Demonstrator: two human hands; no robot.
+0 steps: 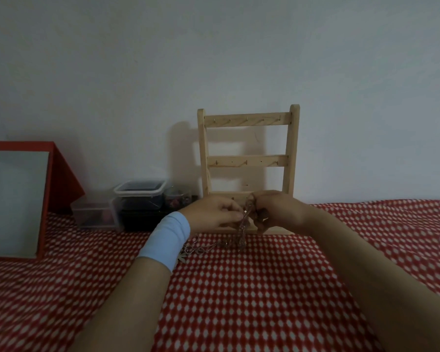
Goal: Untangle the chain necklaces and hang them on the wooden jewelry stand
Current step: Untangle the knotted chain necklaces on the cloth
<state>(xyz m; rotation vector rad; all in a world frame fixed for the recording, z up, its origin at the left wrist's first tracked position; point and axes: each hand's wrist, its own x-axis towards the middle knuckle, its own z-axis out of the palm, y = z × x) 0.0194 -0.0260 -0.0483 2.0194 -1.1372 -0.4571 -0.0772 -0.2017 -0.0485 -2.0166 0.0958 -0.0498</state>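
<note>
A tangle of thin silvery chain necklaces [241, 233] hangs between my two hands and trails down onto the cloth toward the left. My left hand [215, 212], with a light blue band on its wrist, pinches the chains from the left. From the right, my right hand [274, 210] pinches the same tangle, fingers curled. Both hands are raised just in front of the base of the wooden jewelry stand [248, 158], which stands upright against the wall with small hooks along its crossbars. No necklace hangs on the hooks that I can see.
A red cloth with white dots [239, 301] covers the surface. Clear plastic boxes [137, 199] with small items stand left of the stand. A red-framed mirror [15, 199] leans at the far left. A pale wall lies behind.
</note>
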